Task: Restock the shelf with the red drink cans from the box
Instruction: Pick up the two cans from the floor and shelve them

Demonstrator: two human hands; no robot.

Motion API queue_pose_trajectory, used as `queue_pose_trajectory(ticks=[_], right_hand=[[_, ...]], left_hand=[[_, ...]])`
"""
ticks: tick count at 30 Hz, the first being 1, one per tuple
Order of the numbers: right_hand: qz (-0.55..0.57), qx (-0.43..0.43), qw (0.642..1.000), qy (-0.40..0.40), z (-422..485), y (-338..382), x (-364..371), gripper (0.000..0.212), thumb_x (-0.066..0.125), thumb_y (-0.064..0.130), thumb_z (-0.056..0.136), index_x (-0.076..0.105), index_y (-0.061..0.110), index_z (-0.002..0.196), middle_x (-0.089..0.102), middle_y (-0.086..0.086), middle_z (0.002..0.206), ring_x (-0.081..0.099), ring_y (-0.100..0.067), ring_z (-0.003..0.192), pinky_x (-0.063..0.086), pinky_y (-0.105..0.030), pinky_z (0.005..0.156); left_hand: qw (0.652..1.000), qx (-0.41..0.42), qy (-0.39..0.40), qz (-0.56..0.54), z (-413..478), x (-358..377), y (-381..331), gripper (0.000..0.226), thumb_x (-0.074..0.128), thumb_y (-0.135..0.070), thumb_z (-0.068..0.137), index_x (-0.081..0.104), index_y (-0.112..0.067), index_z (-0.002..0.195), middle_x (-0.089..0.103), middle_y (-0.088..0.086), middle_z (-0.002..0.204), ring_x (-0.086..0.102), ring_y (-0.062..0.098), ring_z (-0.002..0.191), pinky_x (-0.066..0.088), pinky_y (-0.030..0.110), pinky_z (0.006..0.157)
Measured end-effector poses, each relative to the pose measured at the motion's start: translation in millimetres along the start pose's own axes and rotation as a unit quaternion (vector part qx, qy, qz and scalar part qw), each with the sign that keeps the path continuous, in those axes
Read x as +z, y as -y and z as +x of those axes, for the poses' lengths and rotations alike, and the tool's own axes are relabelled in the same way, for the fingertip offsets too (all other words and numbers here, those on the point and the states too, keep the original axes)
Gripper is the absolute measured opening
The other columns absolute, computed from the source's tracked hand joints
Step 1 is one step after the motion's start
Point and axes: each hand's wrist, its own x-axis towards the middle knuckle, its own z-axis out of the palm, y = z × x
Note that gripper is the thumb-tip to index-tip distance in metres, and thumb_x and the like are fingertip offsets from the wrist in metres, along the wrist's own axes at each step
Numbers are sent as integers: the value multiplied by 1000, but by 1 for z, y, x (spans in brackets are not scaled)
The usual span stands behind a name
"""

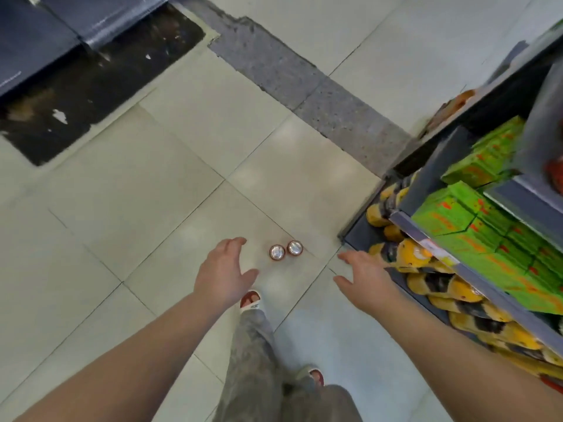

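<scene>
Two red drink cans stand upright side by side on the tiled floor, seen from above with their silver tops showing. My left hand hovers just left of them, fingers spread and relaxed, holding nothing. My right hand reaches out to the right of the cans, also spread and empty, close to the shelf's bottom corner. The shelf rises at the right. No box is in view.
The shelf holds green cartons above and yellow-and-black packs on the lowest level. My feet in sandals stand just behind the cans. A dark floor patch and a grey strip lie farther off.
</scene>
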Motion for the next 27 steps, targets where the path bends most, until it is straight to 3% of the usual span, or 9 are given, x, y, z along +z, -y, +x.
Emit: queue_pose_trajectory(ticks=[7, 17, 27], right_hand=[[12, 2, 999, 37, 89, -3, 52, 48, 57, 29, 87, 44, 20, 133, 47, -3, 134, 44, -24, 123, 38, -35, 100], [-50, -35, 992, 112, 237, -45, 162, 58, 58, 35, 85, 36, 20, 137, 41, -6, 137, 41, -26, 124, 34, -36, 101], [-117, -41, 983, 137, 331, -109, 265, 84, 69, 46, 74, 25, 21, 141, 34, -4, 142, 41, -28, 124, 38, -40, 97]], left_hand=[[999, -32, 36, 16, 74, 42, 49, 65, 65, -33, 82, 36, -18, 138, 40, 5, 141, 41, 26, 127, 35, 34, 99], [996, -45, 79, 12, 184, 181, 95, 71, 66, -35, 80, 32, -19, 140, 39, 6, 142, 41, 27, 127, 36, 35, 98], [992, -61, 105, 31, 273, 322, 140, 92, 73, -43, 72, 22, -18, 144, 35, 8, 144, 39, 30, 126, 37, 40, 96]])
